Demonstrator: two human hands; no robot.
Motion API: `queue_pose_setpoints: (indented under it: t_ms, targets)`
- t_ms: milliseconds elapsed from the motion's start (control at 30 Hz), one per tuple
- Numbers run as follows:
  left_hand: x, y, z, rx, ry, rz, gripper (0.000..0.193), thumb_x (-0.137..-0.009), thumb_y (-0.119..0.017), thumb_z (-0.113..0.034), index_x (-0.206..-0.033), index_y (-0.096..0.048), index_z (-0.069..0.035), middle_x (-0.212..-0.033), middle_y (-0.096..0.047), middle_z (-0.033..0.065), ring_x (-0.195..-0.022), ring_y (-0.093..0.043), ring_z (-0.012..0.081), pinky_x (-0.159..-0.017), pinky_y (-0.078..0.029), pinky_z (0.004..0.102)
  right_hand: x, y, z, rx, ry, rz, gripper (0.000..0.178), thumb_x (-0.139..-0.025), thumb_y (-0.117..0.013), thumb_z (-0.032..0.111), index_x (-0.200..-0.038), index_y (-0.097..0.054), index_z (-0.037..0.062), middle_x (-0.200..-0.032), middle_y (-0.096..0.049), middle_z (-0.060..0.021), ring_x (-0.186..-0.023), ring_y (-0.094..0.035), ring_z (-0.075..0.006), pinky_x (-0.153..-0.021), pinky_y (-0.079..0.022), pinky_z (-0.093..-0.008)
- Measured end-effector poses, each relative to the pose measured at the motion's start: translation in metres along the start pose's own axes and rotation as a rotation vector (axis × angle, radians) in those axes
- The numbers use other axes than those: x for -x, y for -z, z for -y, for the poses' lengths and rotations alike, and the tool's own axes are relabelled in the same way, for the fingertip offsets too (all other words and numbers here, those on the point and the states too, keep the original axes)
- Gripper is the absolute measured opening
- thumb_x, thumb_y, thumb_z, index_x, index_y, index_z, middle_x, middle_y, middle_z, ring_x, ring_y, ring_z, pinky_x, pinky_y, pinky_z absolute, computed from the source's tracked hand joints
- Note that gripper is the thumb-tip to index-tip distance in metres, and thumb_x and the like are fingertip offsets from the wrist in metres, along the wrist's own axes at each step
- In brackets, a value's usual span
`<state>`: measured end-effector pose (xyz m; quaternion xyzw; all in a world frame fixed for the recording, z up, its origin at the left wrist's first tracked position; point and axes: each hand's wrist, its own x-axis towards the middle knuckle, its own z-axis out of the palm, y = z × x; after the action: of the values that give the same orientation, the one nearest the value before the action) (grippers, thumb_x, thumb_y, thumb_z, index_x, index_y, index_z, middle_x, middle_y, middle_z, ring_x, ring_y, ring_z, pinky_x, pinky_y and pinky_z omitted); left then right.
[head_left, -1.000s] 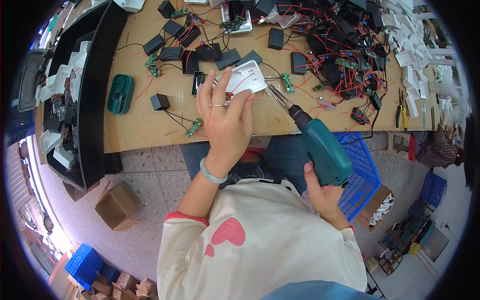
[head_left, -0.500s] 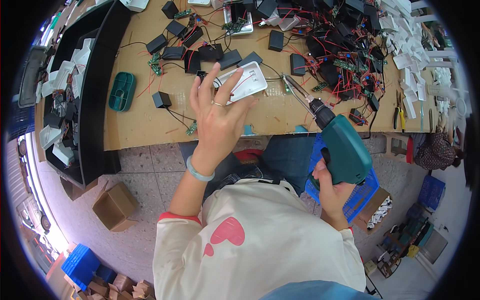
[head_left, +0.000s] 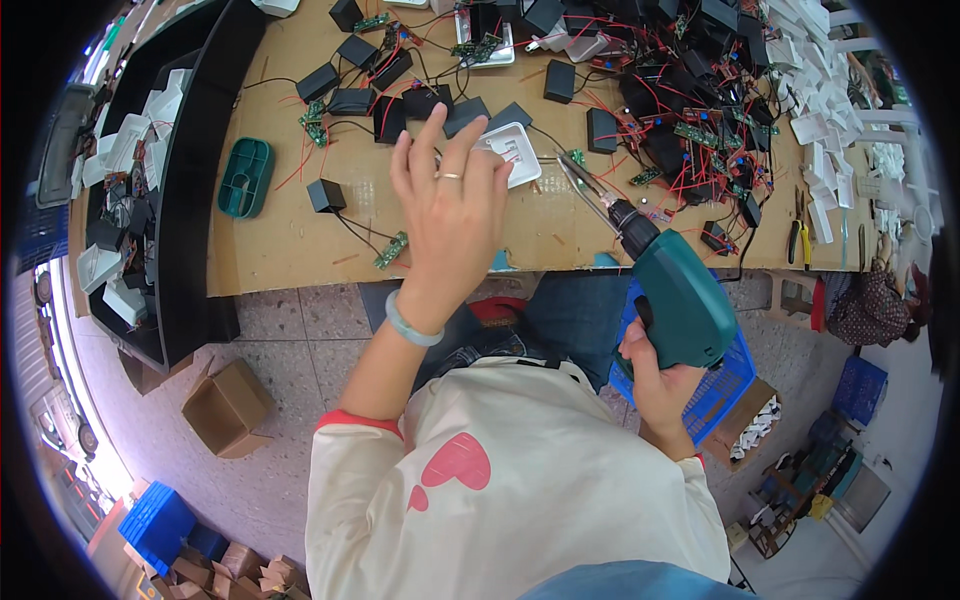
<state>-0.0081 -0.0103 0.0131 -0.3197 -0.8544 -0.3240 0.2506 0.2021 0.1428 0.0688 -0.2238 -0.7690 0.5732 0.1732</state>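
Observation:
My left hand [head_left: 450,215] reaches over the bench, a ring on one finger, its fingers spread over a white plastic casing [head_left: 512,150] that rests on the brown worktop [head_left: 290,240]; the fingertips touch or grip its near edge. My right hand [head_left: 655,375] grips the handle of a teal electric screwdriver [head_left: 675,290]. The screwdriver's bit [head_left: 580,185] points up-left toward the casing and stops a little to its right.
Black adapter boxes [head_left: 325,195] with red wires and small green circuit boards [head_left: 392,250] cover the bench. A teal tray [head_left: 245,178] lies at left beside a black bin [head_left: 150,200] of parts. White casings [head_left: 830,110] pile at far right. A blue crate [head_left: 725,390] and a cardboard box [head_left: 228,405] sit below.
My left hand has moved the white casing away from my body and down onto the bench. The screwdriver has swung so its bit points at the casing.

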Motion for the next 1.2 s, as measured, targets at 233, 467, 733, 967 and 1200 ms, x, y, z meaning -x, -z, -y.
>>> queue_pose_setpoints:
  t_ms: [233, 467, 733, 967, 1200]
  targets:
    - [0.011, -0.009, -0.014, -0.08, 0.073, 0.062, 0.012, -0.084, -0.073, -0.011, -0.09, -0.067, -0.002, -0.126, -0.063, 0.0077, -0.119, -0.055, 0.03, -0.107, -0.033, 0.057, 0.004, 0.001, -0.012, 0.11, 0.061, 0.107, 0.031, -0.089, -0.065, -0.005, -0.12, -0.061, -0.0029, -0.091, -0.066, -0.0061, -0.07, -0.059, -0.0088, -0.062, -0.049, -0.0243]
    - [0.007, -0.01, -0.016, -0.125, 0.09, 0.036, 0.01, -0.081, -0.077, -0.014, -0.084, -0.07, -0.008, -0.121, -0.067, 0.0016, -0.113, -0.058, 0.0241, -0.105, -0.034, 0.0477, -0.008, -0.01, -0.014, 0.234, 0.078, 0.108, 0.022, -0.088, -0.07, 0.0, -0.109, -0.066, -0.0015, -0.09, -0.067, -0.0031, -0.077, -0.061, -0.0096, -0.068, -0.05, -0.0258]
    - [0.005, -0.009, -0.019, -0.154, 0.093, 0.051, 0.01, -0.081, -0.077, -0.015, -0.086, -0.072, -0.007, -0.119, -0.067, 0.0007, -0.11, -0.058, 0.0233, -0.102, -0.035, 0.0465, -0.01, -0.015, -0.007, 0.23, 0.053, 0.099, 0.023, -0.087, -0.071, 0.001, -0.11, -0.067, -0.0022, -0.093, -0.069, -0.0052, -0.082, -0.062, -0.0119, -0.074, -0.05, -0.0275]
    - [0.007, -0.011, -0.019, -0.159, 0.099, 0.038, 0.01, -0.081, -0.077, -0.015, -0.086, -0.073, -0.007, -0.117, -0.067, 0.0004, -0.109, -0.058, 0.0228, -0.102, -0.034, 0.0467, -0.01, -0.015, -0.005, 0.255, 0.062, 0.086, 0.023, -0.087, -0.072, 0.002, -0.11, -0.067, -0.0016, -0.093, -0.07, -0.0058, -0.083, -0.064, -0.0132, -0.075, -0.051, -0.0285]
    - [0.005, -0.011, -0.02, -0.171, 0.092, 0.033, 0.01, -0.081, -0.077, -0.015, -0.085, -0.072, -0.007, -0.117, -0.067, 0.0007, -0.108, -0.058, 0.0234, -0.102, -0.034, 0.047, -0.012, -0.016, -0.005, 0.239, 0.036, 0.084, 0.021, -0.087, -0.072, 0.003, -0.108, -0.068, -0.0017, -0.091, -0.071, -0.0063, -0.08, -0.065, -0.0136, -0.074, -0.052, -0.0288]
